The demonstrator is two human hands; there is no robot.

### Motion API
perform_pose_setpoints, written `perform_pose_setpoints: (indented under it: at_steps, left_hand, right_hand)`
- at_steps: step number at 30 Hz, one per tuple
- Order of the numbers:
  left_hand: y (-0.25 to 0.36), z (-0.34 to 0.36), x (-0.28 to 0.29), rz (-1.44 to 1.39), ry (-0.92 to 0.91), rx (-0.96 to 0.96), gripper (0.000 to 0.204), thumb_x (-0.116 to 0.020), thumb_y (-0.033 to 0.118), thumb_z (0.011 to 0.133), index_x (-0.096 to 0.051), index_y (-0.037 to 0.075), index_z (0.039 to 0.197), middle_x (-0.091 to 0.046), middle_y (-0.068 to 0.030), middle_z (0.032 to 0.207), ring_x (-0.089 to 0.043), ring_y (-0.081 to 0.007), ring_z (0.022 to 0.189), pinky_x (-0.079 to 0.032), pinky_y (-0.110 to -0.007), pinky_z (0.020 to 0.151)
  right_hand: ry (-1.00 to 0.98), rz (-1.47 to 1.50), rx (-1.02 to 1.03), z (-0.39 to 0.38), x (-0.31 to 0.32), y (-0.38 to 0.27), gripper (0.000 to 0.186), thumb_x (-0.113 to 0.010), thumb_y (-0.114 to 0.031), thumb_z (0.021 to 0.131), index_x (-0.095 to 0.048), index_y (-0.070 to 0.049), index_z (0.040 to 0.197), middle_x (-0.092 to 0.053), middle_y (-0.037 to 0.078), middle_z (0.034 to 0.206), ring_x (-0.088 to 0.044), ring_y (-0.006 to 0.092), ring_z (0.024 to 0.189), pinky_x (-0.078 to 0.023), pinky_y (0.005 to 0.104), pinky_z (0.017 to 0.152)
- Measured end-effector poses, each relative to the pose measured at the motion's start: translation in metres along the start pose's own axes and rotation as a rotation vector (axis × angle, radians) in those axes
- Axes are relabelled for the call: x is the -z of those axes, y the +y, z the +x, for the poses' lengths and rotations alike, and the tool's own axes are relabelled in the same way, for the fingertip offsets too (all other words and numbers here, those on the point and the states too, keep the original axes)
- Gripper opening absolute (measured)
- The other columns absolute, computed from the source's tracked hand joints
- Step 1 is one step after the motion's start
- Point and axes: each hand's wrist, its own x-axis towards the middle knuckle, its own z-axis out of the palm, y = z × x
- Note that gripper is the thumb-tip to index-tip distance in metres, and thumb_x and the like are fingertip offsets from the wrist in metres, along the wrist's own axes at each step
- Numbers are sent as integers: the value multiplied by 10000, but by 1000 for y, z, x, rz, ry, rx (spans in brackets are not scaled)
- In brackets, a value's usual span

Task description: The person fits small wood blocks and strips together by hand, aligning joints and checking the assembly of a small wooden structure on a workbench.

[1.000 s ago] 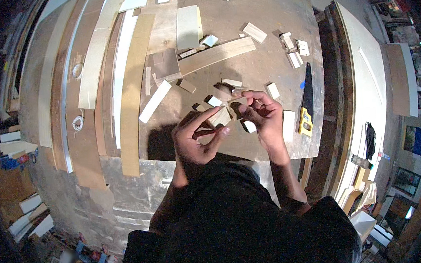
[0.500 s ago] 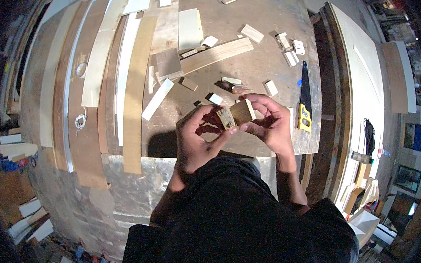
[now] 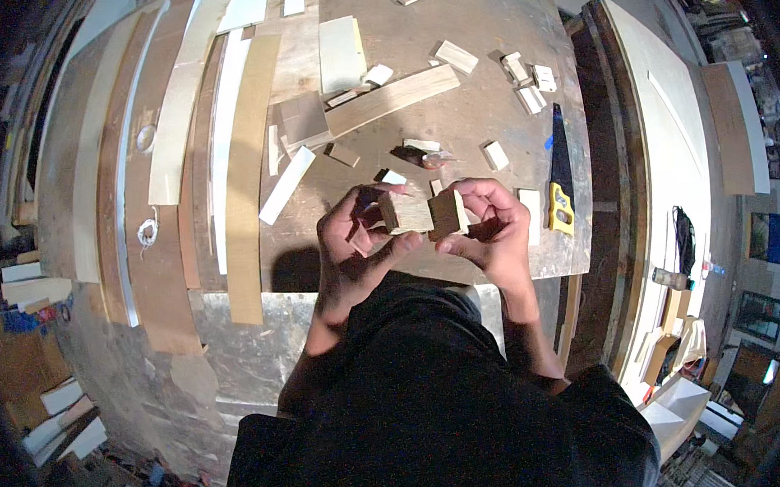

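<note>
Above the near edge of the workbench [image 3: 366,164], my left hand [image 3: 347,246] grips a small wooden block [image 3: 408,213] between thumb and fingers. My right hand [image 3: 501,236] pinches a second wooden block [image 3: 446,214], turned so that a broad face and a pale edge show. The two blocks are held side by side with a narrow gap between them. Fingers partly cover the outer end of each one. Just beyond my hands lie a small white-topped offcut [image 3: 392,177] and a dark-handled tool [image 3: 436,158], whose kind I cannot make out.
Long boards [image 3: 251,190] lie along the left of the bench. A handsaw with a yellow handle [image 3: 561,209] rests near its right edge. Several small wooden blocks [image 3: 494,155] are scattered about, with a longer plank [image 3: 394,100] farther back. A pale panel [image 3: 662,125] stands right of the bench.
The two blocks were pressed against each other and are now apart. The left block has moved left and turned, showing its grain side; the right one has tilted.
</note>
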Motion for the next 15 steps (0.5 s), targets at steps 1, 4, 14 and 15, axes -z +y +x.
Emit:
perform_pose_setpoints:
  at_steps: [1, 4, 14, 15]
  left_hand:
    - [3, 0, -2, 46, -7, -15, 531, -801, 4, 829, -533, -24, 1288, -626, -94, 1189, -643, -167, 1107, -566, -338, 957]
    - [7, -3, -2, 136, -10, -12, 513, -809, 42, 832, -559, -35, 1273, -627, -99, 1183, -656, -160, 1067, -571, -326, 932]
    - [15, 0, 3, 204, -163, -80, 505, -822, 61, 813, -594, -28, 1255, -661, -105, 1158, -670, -153, 1043, -571, -298, 893]
    - [17, 0, 0, 194, -147, -66, 515, -826, 65, 810, -592, -31, 1258, -661, -106, 1161, -671, -151, 1041, -572, -300, 897]
  right_hand:
    - [8, 5, 21, -2, -1, 0, 620, -876, 126, 643, -591, 6, 1180, -705, 116, 1107, -681, 178, 1045, -597, 290, 801]
    - [41, -8, 27, -7, 0, 2, 652, -900, 108, 619, -580, -1, 1177, -697, 108, 1107, -676, 182, 1056, -600, 290, 788]
    - [47, 26, 87, -15, 6, -1, 683, -908, 106, 598, -571, -2, 1182, -659, 109, 1175, -644, 195, 1142, -600, 290, 812]
    - [43, 33, 84, -16, 6, -1, 693, -910, 108, 593, -568, -3, 1186, -654, 109, 1186, -640, 198, 1149, -600, 290, 826]
